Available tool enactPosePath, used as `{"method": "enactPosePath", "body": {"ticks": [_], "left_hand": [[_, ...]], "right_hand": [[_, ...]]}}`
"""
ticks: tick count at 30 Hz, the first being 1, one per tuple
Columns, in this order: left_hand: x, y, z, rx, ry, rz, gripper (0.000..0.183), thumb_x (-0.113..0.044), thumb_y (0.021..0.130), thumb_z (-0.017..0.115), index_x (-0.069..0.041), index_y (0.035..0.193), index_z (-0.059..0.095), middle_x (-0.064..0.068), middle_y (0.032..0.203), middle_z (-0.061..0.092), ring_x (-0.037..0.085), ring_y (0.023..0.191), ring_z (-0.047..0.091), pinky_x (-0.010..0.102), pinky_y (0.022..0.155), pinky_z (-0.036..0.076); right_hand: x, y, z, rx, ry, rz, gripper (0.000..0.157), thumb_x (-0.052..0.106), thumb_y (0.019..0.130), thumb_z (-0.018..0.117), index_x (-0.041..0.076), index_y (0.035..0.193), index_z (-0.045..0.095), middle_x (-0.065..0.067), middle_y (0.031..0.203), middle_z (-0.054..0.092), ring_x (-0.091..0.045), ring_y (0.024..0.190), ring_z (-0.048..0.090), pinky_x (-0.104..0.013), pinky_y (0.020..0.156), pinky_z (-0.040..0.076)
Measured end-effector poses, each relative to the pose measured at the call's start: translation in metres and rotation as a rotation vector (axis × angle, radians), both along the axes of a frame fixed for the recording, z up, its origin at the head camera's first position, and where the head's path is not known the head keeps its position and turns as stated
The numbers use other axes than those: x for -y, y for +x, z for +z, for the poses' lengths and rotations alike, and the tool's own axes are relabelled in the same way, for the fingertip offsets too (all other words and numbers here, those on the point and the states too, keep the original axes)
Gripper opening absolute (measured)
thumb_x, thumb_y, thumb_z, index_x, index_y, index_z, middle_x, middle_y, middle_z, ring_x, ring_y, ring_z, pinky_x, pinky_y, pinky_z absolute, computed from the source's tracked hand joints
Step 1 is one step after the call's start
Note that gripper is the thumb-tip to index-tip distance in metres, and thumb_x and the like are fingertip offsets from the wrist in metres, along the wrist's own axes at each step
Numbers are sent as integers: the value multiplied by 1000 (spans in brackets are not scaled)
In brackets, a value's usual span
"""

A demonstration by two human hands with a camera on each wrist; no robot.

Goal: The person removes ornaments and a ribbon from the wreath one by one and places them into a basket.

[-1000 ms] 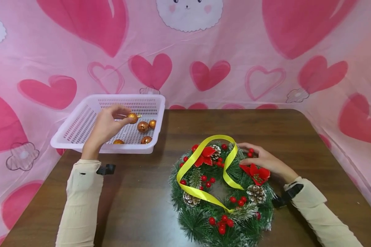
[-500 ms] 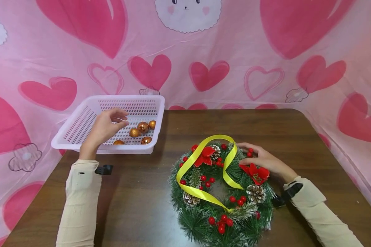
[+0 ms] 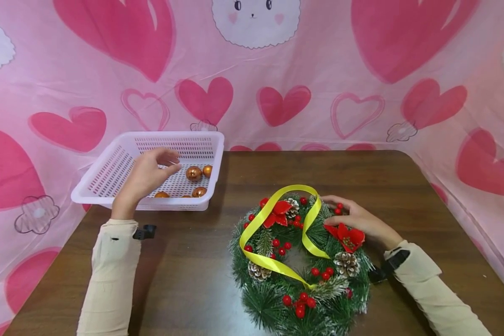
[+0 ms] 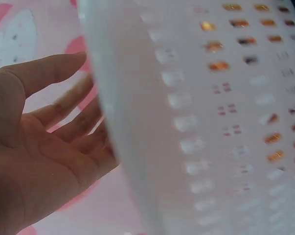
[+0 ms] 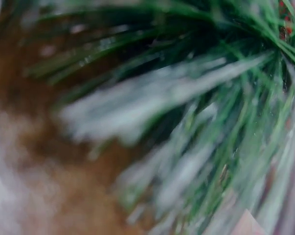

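My left hand hovers over the white slotted basket with thumb and fingers apart and nothing between them. Its palm and spread fingers also show beside the basket wall in the left wrist view. Several copper-gold Christmas baubles lie on the basket floor, those at the front partly hidden by the rim. At the right, my right hand holds the outer edge of a green Christmas wreath, its thumb on top near a red fabric flower. Blurred wreath needles fill the right wrist view.
A loose yellow ribbon lies looped over the wreath, among pinecones and red berries. Both stand on a brown wooden table. A pink heart-patterned cloth hangs behind the table.
My left hand has let go of a glittery gold bauble, which has dropped into the basket and rolled towards the front wall. The right hand and wreath have stayed put.
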State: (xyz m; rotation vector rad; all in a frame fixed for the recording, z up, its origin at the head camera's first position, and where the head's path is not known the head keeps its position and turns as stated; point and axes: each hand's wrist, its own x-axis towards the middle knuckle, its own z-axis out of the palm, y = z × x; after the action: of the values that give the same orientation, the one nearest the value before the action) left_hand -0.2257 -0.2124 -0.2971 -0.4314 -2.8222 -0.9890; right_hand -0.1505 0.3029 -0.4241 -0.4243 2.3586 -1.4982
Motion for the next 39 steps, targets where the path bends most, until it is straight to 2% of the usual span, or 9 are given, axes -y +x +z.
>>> {"method": "enactPosePath", "body": {"ticks": [3, 6, 14, 16, 20, 23, 27, 30, 39], "left_hand": [[-10, 5, 6, -25, 13, -31, 29, -13, 93, 69, -2, 120, 64, 19, 115, 68, 34, 104, 66, 53, 89, 53], [-21, 13, 12, -70, 26, -80, 28, -10, 91, 71, -1, 118, 65, 19, 111, 70, 32, 100, 67, 51, 86, 55], [-55, 38, 28, -182, 40, -204, 28, -7, 88, 75, -3, 114, 66, 13, 103, 72, 25, 90, 69, 46, 80, 58], [-63, 44, 30, -209, 46, -240, 31, -5, 87, 76, -3, 116, 66, 11, 105, 71, 23, 88, 69, 44, 79, 58], [-82, 62, 36, -259, 24, -327, 33, -7, 87, 76, -5, 118, 65, 7, 109, 70, 19, 88, 68, 39, 78, 59], [-98, 78, 37, -270, -28, -415, 34, -12, 88, 76, -7, 120, 65, 4, 112, 68, 16, 91, 66, 36, 78, 57], [-119, 99, 33, -240, -109, -531, 38, -17, 89, 75, -8, 124, 63, 2, 119, 65, 15, 103, 63, 33, 89, 55], [-131, 112, 29, -225, -161, -597, 40, -18, 89, 76, -9, 126, 63, 1, 121, 63, 14, 109, 61, 30, 92, 53], [-158, 143, 10, -167, -334, -803, 41, -31, 93, 72, -13, 127, 62, -1, 121, 61, 12, 108, 58, 27, 92, 51]], "right_hand": [[0, 0, 4, -18, 18, -4, 57, 21, 92, 72, 14, 144, 50, -14, 147, 47, -34, 130, 44, -49, 100, 46], [0, 0, 11, -32, 31, -8, 54, 23, 91, 74, 17, 141, 54, -11, 144, 51, -33, 127, 46, -54, 98, 47], [-3, 6, 40, -38, -1, -34, 46, 25, 93, 72, 20, 136, 58, -5, 137, 57, -26, 121, 58, -33, 87, 56], [-2, 9, 50, -88, 26, -65, 44, 27, 92, 73, 22, 134, 60, -4, 136, 59, -23, 122, 58, -30, 88, 55], [8, 20, 70, -246, 145, -163, 39, 33, 90, 75, 30, 127, 63, 1, 133, 62, -19, 124, 55, -44, 98, 49], [20, 29, 81, -406, 235, -190, 36, 30, 89, 76, 31, 124, 65, 6, 127, 63, -18, 117, 57, -53, 95, 47], [37, 38, 86, -611, 283, -119, 38, 15, 87, 79, 23, 122, 67, 6, 119, 65, -18, 102, 62, -41, 83, 53], [48, 42, 86, -697, 303, -40, 40, 9, 84, 80, 17, 122, 68, 2, 119, 64, -18, 103, 58, -40, 77, 54], [56, 48, 78, -670, 459, 96, 47, 9, 86, 77, 14, 131, 64, -16, 140, 51, -33, 127, 44, -61, 95, 46]]}}
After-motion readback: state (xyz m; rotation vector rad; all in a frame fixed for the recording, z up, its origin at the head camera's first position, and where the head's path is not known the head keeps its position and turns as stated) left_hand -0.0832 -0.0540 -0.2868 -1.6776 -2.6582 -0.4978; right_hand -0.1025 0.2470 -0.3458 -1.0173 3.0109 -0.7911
